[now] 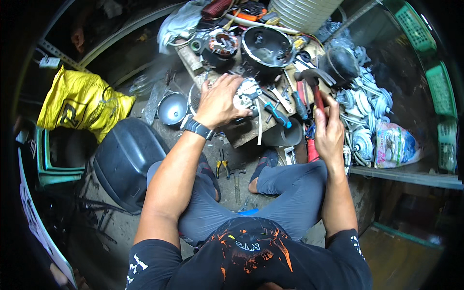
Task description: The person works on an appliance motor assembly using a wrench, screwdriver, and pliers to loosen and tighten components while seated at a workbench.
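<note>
My left hand, with a dark watch on the wrist, is closed around a silver metal machine part at the front of a low wooden bench. The part's underside is hidden by my fingers. To the right, my right hand grips the red handle of a claw hammer, its head raised above the tools. Between the hands lie a screwdriver with a bright blue handle and a darker blue-handled screwdriver. A motor stator with copper windings stands behind my left hand.
A round black pan sits at the back. Grey metal parts pile up at right. On the floor are a silver bowl, yellow-handled pliers, another hammer and a black plastic case. A yellow sack stands left.
</note>
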Motion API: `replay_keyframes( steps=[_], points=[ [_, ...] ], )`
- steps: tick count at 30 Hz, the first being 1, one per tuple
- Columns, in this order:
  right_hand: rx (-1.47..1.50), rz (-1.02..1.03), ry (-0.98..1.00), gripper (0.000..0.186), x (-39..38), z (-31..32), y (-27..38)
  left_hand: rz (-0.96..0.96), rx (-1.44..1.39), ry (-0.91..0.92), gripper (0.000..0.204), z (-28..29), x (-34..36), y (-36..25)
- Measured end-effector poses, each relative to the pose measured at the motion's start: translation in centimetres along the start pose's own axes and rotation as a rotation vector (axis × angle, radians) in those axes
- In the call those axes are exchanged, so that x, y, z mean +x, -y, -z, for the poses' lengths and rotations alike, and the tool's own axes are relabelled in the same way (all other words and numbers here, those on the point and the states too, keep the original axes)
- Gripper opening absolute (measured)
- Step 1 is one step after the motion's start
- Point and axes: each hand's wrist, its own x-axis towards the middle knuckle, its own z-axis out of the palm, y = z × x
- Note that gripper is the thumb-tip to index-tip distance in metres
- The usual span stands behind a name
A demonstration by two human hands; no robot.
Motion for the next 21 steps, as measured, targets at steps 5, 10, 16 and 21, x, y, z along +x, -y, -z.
replay_keyframes(
  steps=[5, 10, 16, 21],
  points=[
    [-0.232, -0.043, 0.049, 0.045, 4.2, 0.2, -8.9, -0.055, -0.001, 0.065, 0.104, 1.2, 0.4, 0.5],
    [-0.389, 0.011, 0.148, 0.049, 7.2, -4.5, -17.5, -0.043, 0.022, 0.102, 0.106, 1.5, 0.4, 0.3],
    [-0.481, -0.128, 0.235, 0.05, 9.2, -8.6, -19.0, -0.071, 0.036, 0.101, 0.106, 1.2, 0.5, 0.4],
    [-0.602, 0.153, 0.051, 0.03, 8.0, -9.1, -15.8, -0.042, 0.055, 0.108, 0.109, 1.3, 0.3, -0.1]
  ],
)
